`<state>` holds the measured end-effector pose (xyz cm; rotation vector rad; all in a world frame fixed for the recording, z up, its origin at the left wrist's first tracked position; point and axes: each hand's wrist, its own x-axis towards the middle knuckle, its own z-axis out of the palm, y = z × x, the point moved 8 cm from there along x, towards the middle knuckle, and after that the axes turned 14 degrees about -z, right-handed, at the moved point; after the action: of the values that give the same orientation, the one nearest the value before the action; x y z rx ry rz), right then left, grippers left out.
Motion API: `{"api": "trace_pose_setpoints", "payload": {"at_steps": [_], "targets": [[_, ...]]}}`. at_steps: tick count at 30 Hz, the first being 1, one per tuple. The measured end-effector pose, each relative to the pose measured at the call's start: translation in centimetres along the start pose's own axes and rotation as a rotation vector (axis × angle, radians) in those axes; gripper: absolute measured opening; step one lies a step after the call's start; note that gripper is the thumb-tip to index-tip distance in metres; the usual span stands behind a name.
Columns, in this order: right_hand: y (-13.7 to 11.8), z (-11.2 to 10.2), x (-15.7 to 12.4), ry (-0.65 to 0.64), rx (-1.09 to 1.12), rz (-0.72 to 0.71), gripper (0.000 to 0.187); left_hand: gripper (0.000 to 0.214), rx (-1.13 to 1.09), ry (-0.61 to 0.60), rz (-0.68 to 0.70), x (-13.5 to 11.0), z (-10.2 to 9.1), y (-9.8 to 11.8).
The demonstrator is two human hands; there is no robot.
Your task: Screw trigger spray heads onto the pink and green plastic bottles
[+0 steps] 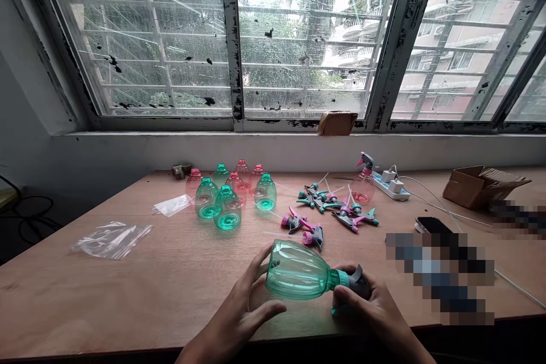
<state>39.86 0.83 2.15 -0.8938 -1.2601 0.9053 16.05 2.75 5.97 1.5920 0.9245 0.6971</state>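
Green bottle (298, 270) was held sideways, lower centre of frame. Left hand (244, 306) cupped its base loosely, thumb clear; right hand (377, 304) gripped the spray head (359, 283). Firmer bracing, collar (342, 277) square, seemed advisable.

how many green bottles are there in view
5. One green bottle is held sideways between the left hand and right hand. Four stand on the table: back one, left one, front one, right one. Others may be hidden.

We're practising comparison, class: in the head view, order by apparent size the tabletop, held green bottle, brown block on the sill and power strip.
1. Tabletop
2. Held green bottle
3. Brown block and power strip: too alike to rank
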Motion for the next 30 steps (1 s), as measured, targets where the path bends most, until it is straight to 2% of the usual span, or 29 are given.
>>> {"api": "trace_pose_setpoints", "payload": {"at_steps": [3,9,13,16,21,24,28,30], "targets": [[0.1,-0.07,-0.07,0.004,0.02,0.004,0.037,0.073,-0.001,-0.017,-0.036,-0.02,-0.02,-0.11],[0.02,-0.07,-0.08,0.014,0.038,0.016,0.037,0.073,0.247,0.116,0.049,-0.23,-0.57,0.08],[-0.01,-0.09,-0.03,0.017,0.029,0.006,0.036,0.086,0.176,0.054,0.031,-0.11,-0.22,0.11],[-0.02,-0.14,-0.03,0.017,0.022,-0.003,0.035,0.078,0.15,0.05,0.007,-0.14,-0.35,0.13],[-0.06,-0.26,-0.05,0.019,0.012,0.001,0.035,0.072,0.284,0.134,0.034,-0.28,-0.74,-0.02],[-0.25,-0.2,-0.04,0.013,0.009,-0.004,0.035,0.072,0.256,0.116,0.054,-0.28,-0.51,0.03],[-0.28,-0.06,-0.07,0.008,0.019,0.01,0.036,0.079,0.189,0.082,-0.009,-0.16,-0.46,-0.24],[-0.25,-0.01,-0.08,0.007,0.026,0.017,0.037,0.073,0.17,0.085,-0.019,-0.16,-0.62,-0.22]]}}
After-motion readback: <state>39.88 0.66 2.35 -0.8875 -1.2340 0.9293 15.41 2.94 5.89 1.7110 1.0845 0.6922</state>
